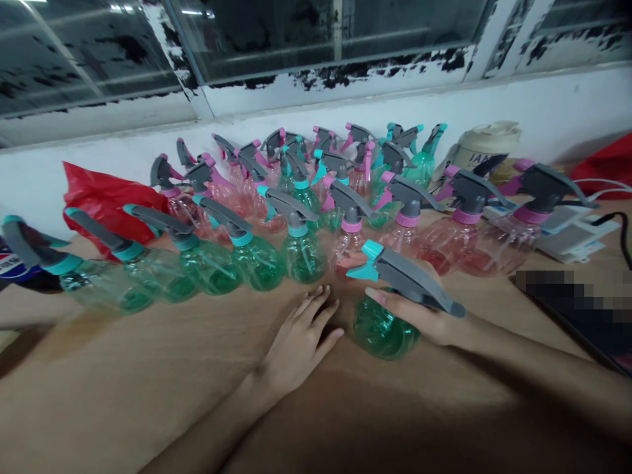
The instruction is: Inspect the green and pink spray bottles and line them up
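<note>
A green spray bottle [386, 326] with a grey and turquoise trigger head stands in front of me. My right hand [429, 315] is closed around its neck, the thumb on the near side and fingers partly hidden behind. Left of it, my left hand [303, 342] lies on the wooden table with its fingers stretched out, holding nothing. Beyond the left hand, a clear green spray bottle [303, 257] ends a front row of green ones. Pink spray bottles, among them one with a pink collar [407, 227], continue that row to the right.
More pink and green spray bottles crowd behind, near the wall. A red plastic bag [106, 204] lies at left. A white tub [486, 146], a white power strip [575, 230] with cables and a dark flat device [567, 322] are at right. Windows rise behind.
</note>
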`<state>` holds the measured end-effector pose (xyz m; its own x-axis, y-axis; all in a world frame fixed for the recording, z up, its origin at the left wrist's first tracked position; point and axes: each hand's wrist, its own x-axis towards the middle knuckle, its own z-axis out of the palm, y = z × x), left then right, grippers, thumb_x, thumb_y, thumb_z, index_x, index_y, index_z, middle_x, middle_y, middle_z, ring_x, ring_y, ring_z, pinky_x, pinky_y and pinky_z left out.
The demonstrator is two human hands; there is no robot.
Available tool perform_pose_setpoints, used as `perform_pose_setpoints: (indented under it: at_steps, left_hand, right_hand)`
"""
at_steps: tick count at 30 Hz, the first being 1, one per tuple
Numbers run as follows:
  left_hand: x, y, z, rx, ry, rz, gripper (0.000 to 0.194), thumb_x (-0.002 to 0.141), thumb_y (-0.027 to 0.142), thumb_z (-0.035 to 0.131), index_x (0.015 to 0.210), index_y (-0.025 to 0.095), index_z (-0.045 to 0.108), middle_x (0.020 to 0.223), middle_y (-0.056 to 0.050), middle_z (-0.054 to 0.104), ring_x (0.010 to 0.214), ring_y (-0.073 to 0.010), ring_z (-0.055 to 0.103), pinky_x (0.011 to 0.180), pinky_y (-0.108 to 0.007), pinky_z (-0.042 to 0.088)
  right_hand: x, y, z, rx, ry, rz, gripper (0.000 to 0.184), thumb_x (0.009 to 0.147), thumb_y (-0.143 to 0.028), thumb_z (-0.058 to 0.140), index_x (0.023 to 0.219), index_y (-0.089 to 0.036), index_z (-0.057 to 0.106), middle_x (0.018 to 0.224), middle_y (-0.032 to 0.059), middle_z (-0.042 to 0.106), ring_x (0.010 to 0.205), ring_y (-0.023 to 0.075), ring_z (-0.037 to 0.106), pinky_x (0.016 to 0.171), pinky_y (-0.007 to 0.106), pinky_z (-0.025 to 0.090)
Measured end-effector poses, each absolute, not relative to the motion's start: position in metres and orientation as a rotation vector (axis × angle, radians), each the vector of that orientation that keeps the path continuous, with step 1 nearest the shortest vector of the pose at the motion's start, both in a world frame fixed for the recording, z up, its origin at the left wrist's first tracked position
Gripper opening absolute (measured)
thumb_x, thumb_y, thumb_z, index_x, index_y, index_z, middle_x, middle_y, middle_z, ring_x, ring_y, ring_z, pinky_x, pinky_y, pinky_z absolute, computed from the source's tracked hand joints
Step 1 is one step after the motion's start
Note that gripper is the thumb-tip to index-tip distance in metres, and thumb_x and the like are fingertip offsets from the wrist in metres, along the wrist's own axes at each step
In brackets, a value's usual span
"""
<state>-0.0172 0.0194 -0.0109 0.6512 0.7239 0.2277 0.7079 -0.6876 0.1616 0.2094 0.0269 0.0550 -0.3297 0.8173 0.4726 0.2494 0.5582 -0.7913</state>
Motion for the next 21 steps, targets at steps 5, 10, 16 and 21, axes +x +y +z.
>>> perform_pose_setpoints:
  at_steps: [5, 10, 16, 21]
  left_hand:
    - [-0.017, 0.019, -0.011, 2.81, 1.216, 0.415, 0.045, 0.1, 0.04, 0.041, 0.136, 0.013, 0.043, 0.145, -0.014, 0.041, 0.136, -0.0255, 0.034, 0.11, -0.046, 0.032]
    - [-0.017, 0.019, -0.011, 2.791, 1.208, 0.438, 0.045, 0.1, 0.04, 0.041, 0.136, 0.014, 0.043, 0.146, -0.013, 0.04, 0.137, -0.0247, 0.032, 0.111, -0.046, 0.03]
    - [-0.017, 0.019, -0.011, 2.798, 1.217, 0.422, 0.045, 0.1, 0.039, 0.041, 0.135, 0.013, 0.044, 0.145, -0.014, 0.041, 0.136, -0.0253, 0.034, 0.111, -0.046, 0.031]
    - [-0.017, 0.019, -0.01, 2.807, 1.223, 0.404, 0.044, 0.099, 0.038, 0.043, 0.135, 0.012, 0.045, 0.145, -0.014, 0.041, 0.137, -0.0247, 0.033, 0.112, -0.044, 0.029]
  right_hand:
    - [0.209, 0.027, 0.058, -0.875, -1.841, 0.844, 0.019, 0.085, -0.025, 0.058, 0.101, -0.028, 0.065, 0.078, 0.0006, 0.064, 0.071, 0.0181, 0.06, 0.071, 0.035, 0.052]
    - [0.209, 0.024, 0.062, -0.836, -1.818, 0.922, 0.025, 0.085, -0.024, 0.059, 0.109, -0.029, 0.065, 0.1, 0.0021, 0.067, 0.089, 0.0189, 0.063, 0.085, 0.036, 0.05]
    - [0.209, 0.022, 0.067, -0.876, -1.818, 0.864, 0.005, 0.085, -0.024, 0.059, 0.088, -0.024, 0.063, 0.081, -0.0003, 0.065, 0.075, 0.0166, 0.063, 0.067, 0.03, 0.05]
    - [0.208, 0.023, 0.064, -0.873, -1.856, 0.741, 0.013, 0.086, -0.025, 0.057, 0.096, -0.025, 0.065, 0.082, 0.0003, 0.066, 0.072, 0.0158, 0.062, 0.067, 0.03, 0.049]
